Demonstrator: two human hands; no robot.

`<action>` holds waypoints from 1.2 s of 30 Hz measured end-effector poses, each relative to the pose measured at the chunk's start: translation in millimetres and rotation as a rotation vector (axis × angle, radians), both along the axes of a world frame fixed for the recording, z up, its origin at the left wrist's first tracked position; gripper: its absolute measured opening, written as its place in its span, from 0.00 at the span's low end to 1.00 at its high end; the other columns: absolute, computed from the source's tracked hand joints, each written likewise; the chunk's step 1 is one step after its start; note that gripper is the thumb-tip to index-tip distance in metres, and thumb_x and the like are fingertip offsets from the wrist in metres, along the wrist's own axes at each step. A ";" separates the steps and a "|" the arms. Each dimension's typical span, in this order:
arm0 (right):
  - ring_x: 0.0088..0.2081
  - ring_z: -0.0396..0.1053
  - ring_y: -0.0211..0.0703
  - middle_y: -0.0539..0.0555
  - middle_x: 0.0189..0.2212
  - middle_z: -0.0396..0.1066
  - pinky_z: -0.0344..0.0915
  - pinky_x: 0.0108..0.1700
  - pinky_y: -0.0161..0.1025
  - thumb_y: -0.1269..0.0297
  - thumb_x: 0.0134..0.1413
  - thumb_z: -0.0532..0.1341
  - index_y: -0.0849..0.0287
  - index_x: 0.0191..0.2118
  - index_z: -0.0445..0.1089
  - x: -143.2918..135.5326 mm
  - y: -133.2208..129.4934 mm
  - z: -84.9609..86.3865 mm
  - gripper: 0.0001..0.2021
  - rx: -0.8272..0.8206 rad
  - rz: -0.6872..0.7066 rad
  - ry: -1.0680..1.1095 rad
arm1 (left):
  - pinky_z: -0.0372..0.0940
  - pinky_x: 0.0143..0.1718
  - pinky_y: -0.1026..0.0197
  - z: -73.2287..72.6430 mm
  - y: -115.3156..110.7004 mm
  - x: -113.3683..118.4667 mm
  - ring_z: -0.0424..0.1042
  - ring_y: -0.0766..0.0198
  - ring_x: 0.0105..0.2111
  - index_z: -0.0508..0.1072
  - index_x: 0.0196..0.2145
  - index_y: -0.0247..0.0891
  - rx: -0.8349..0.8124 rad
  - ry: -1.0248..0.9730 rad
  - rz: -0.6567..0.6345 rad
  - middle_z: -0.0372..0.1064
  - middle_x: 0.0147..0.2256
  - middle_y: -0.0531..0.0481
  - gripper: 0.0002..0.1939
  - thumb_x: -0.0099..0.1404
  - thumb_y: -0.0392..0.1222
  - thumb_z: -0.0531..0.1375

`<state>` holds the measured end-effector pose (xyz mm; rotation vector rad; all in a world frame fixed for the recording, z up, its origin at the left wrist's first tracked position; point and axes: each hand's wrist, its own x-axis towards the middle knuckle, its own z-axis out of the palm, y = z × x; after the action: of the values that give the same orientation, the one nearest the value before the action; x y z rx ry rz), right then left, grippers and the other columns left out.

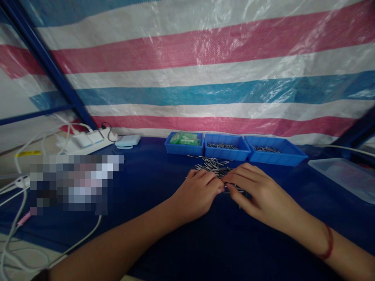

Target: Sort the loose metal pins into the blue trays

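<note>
A loose pile of thin metal rods (pixel 213 165) lies on the dark blue table, in front of the blue bins. My left hand (pixel 197 192) rests at the near left side of the pile, its fingers curled down; what they hold, if anything, is hidden. My right hand (pixel 254 192) reaches over the near right side, thumb and fingers closed around some of the rods. The fingertips of both hands nearly meet. Similar metal pieces lie in the middle bin (pixel 227 153) and the right bin (pixel 275 159). Green plastic packets (pixel 185 138) fill the left bin (pixel 184 149).
A clear plastic lid (pixel 345 175) lies at the right. On the left are a white power strip (pixel 88 142) with cables, a light blue device (pixel 128 141) and a pixelated area. A striped sheet (pixel 205 93) hangs behind the table.
</note>
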<state>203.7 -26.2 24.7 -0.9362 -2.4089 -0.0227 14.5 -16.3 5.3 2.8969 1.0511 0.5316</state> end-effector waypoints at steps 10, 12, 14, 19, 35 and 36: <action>0.26 0.66 0.35 0.49 0.26 0.68 0.63 0.28 0.33 0.62 0.56 0.56 0.57 0.33 0.67 -9.3 -2.1 -3.5 0.06 -0.361 -0.073 0.334 | 0.60 0.38 0.63 -0.6 1.3 2.7 0.66 0.65 0.34 0.66 0.35 0.36 -0.339 -0.566 0.038 0.65 0.33 0.51 0.06 0.67 0.35 0.50; 0.26 0.65 0.35 0.48 0.26 0.68 0.63 0.27 0.33 0.62 0.57 0.55 0.57 0.34 0.67 -9.6 -0.7 -6.2 0.06 -0.405 -0.072 0.371 | 0.61 0.36 0.63 -0.7 1.6 4.1 0.66 0.65 0.33 0.66 0.36 0.36 -0.408 -0.634 0.056 0.66 0.32 0.51 0.05 0.67 0.36 0.51; 0.26 0.65 0.36 0.49 0.26 0.68 0.62 0.27 0.33 0.61 0.57 0.55 0.56 0.34 0.68 -9.5 0.1 -8.9 0.07 -0.442 -0.071 0.401 | 0.61 0.36 0.63 -1.0 1.8 4.9 0.67 0.65 0.33 0.66 0.36 0.37 -0.494 -0.693 0.061 0.66 0.32 0.52 0.05 0.67 0.37 0.52; 0.29 0.67 0.38 0.50 0.28 0.70 0.64 0.30 0.35 0.58 0.56 0.56 0.57 0.34 0.67 -10.2 1.3 -12.8 0.09 -0.539 -0.076 0.503 | 0.63 0.36 0.63 -4.3 1.4 5.0 0.68 0.67 0.32 0.64 0.37 0.38 -0.678 -0.807 0.001 0.65 0.32 0.53 0.03 0.65 0.38 0.53; 0.28 0.68 0.39 0.51 0.29 0.72 0.67 0.29 0.36 0.57 0.52 0.60 0.57 0.36 0.70 -10.8 1.5 -10.0 0.10 -0.563 -0.104 0.648 | 0.62 0.36 0.63 5.9 -3.1 4.8 0.70 0.65 0.32 0.71 0.35 0.37 -0.390 -0.599 0.070 0.71 0.32 0.51 0.06 0.66 0.38 0.54; 0.28 0.69 0.39 0.52 0.29 0.72 0.67 0.29 0.36 0.57 0.52 0.60 0.57 0.36 0.70 -11.0 1.5 -10.0 0.10 -0.582 -0.104 0.653 | 0.62 0.36 0.64 5.7 -2.9 5.1 0.69 0.66 0.32 0.71 0.35 0.37 -0.393 -0.606 0.068 0.71 0.32 0.52 0.06 0.65 0.38 0.54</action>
<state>192.7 -24.7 14.7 -1.0963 -1.7652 0.8498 19.6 -19.2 11.0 2.1541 1.0081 0.9902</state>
